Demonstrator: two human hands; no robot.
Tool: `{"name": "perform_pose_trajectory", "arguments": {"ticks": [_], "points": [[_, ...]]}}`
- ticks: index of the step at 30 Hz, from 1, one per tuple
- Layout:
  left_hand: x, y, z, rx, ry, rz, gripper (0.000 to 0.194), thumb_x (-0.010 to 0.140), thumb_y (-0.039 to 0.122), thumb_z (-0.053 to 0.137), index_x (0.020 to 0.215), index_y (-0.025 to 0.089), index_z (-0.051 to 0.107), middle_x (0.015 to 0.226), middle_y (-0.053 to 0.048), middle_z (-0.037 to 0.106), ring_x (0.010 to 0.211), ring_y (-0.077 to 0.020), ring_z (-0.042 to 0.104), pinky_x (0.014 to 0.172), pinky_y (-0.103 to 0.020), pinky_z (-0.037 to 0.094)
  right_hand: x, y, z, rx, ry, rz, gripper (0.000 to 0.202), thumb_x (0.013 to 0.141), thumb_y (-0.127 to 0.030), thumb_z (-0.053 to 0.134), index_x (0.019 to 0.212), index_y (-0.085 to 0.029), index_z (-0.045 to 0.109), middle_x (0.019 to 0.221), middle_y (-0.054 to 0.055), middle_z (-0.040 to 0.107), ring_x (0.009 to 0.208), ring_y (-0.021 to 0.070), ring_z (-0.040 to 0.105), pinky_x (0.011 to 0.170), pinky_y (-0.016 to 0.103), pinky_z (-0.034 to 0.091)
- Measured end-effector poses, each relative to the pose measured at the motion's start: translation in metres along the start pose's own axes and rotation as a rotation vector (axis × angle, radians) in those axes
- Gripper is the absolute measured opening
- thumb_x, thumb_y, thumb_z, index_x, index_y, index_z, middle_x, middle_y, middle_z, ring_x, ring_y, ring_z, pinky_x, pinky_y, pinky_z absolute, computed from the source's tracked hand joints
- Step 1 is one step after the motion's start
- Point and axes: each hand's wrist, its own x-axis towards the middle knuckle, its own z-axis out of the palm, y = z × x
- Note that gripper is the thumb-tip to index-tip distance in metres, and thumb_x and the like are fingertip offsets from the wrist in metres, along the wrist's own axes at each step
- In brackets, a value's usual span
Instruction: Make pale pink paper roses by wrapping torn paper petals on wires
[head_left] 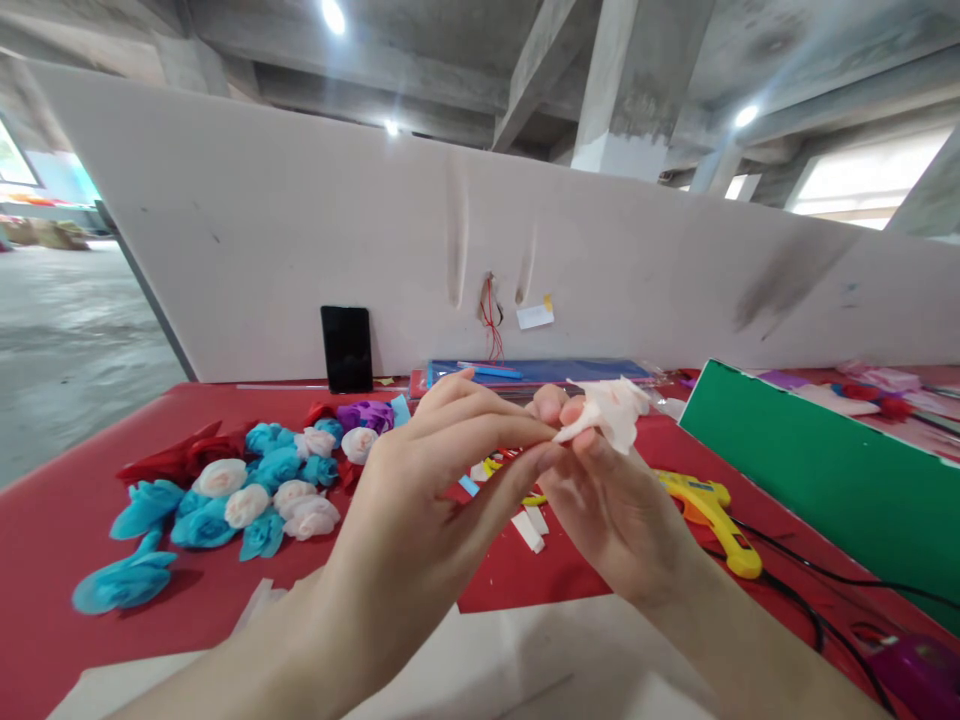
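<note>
A pale pink fabric flower (613,410) is held up at the centre, its narrow twisted base pointing left. My right hand (600,490) grips it near the base between thumb and fingers. The fingertips of my left hand (450,460) pinch the thin end of that base, and both hands touch there. Small white strips (529,530) lie on the red table (495,580) behind and below the hands. Something yellow, partly hidden by my fingers, lies near them.
Blue, white, red and purple fabric flowers (277,465) are piled at the left. A black phone (346,348) leans against the white partition (300,230). At the right are a yellow glue gun (712,515) with dark cables and a green board (817,480). Pale sheets (540,660) lie in front.
</note>
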Motion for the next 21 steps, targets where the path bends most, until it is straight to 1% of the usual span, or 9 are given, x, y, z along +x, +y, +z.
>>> {"name": "perform_pose_trajectory", "arguments": {"ticks": [3,6,8,10,12,15,17,19,21], "points": [[0.001,-0.002,0.000,0.189,0.081,0.136,0.013,0.088,0.015,0.063,0.076,0.020,0.065,0.074,0.006,0.072,0.067,-0.0106,0.063,0.098,-0.033,0.045,-0.001,0.000,0.002,0.005,-0.008,-0.005,0.010,0.069,-0.031,0.085,0.073,-0.026,0.077,0.081,-0.005,0.066,0.076,0.0053,0.057,0.070,0.013,0.047],[0.001,-0.004,-0.003,0.346,0.128,0.214,0.015,0.085,0.017,0.068,0.072,0.022,0.063,0.068,0.006,0.072,0.066,-0.0137,0.062,0.105,-0.045,0.040,-0.001,0.001,0.004,0.009,-0.005,-0.005,0.009,0.070,-0.030,0.084,0.073,-0.026,0.077,0.078,-0.006,0.067,0.077,0.0044,0.059,0.072,0.011,0.048],[-0.001,-0.005,-0.005,0.430,0.164,0.267,0.018,0.082,0.018,0.071,0.069,0.023,0.061,0.064,0.007,0.072,0.066,-0.0151,0.062,0.107,-0.048,0.037,0.000,0.003,0.006,0.042,0.042,0.020,0.013,0.066,-0.030,0.087,0.072,-0.025,0.077,0.077,-0.007,0.068,0.076,0.0039,0.060,0.074,0.011,0.049],[-0.002,-0.007,-0.007,0.497,0.202,0.315,0.020,0.081,0.018,0.072,0.067,0.024,0.060,0.062,0.007,0.072,0.067,-0.0161,0.062,0.108,-0.048,0.035,0.001,0.004,0.007,0.081,0.101,0.047,0.017,0.061,-0.029,0.090,0.071,-0.024,0.077,0.076,-0.007,0.069,0.077,0.0040,0.061,0.075,0.011,0.049],[-0.002,-0.011,-0.007,0.532,0.199,0.329,0.019,0.081,0.018,0.071,0.066,0.024,0.060,0.062,0.006,0.072,0.067,-0.0164,0.062,0.109,-0.047,0.034,0.001,0.005,0.007,0.099,0.137,0.060,0.019,0.058,-0.028,0.091,0.069,-0.025,0.077,0.075,-0.007,0.070,0.075,0.0041,0.061,0.074,0.011,0.049],[0.001,-0.017,-0.006,0.556,0.175,0.347,0.019,0.082,0.017,0.070,0.067,0.024,0.060,0.062,0.006,0.072,0.069,-0.0172,0.063,0.109,-0.048,0.034,0.003,0.004,0.006,0.101,0.166,0.051,0.017,0.060,-0.028,0.091,0.068,-0.026,0.076,0.073,-0.008,0.069,0.068,0.0027,0.057,0.069,0.011,0.048],[0.003,-0.019,-0.004,0.557,0.182,0.345,0.019,0.081,0.015,0.068,0.067,0.024,0.060,0.062,0.006,0.072,0.069,-0.0177,0.063,0.108,-0.050,0.034,0.005,0.003,0.003,0.097,0.183,0.037,0.016,0.061,-0.028,0.090,0.069,-0.025,0.076,0.072,-0.008,0.068,0.064,0.0020,0.054,0.065,0.010,0.047],[0.002,-0.018,-0.002,0.504,0.173,0.308,0.019,0.080,0.014,0.067,0.066,0.024,0.060,0.061,0.006,0.071,0.069,-0.0173,0.063,0.106,-0.052,0.036,0.008,0.002,0.001,0.091,0.197,0.022,0.018,0.060,-0.028,0.091,0.069,-0.024,0.076,0.073,-0.007,0.068,0.063,0.0019,0.052,0.064,0.011,0.046],[-0.004,-0.013,0.003,0.406,0.114,0.240,0.018,0.083,0.016,0.064,0.068,0.024,0.061,0.063,0.006,0.070,0.067,-0.0155,0.062,0.102,-0.049,0.042,0.009,0.002,0.000,0.086,0.204,0.018,0.019,0.058,-0.028,0.091,0.068,-0.024,0.076,0.072,-0.007,0.067,0.064,0.0025,0.051,0.065,0.012,0.046]]}}
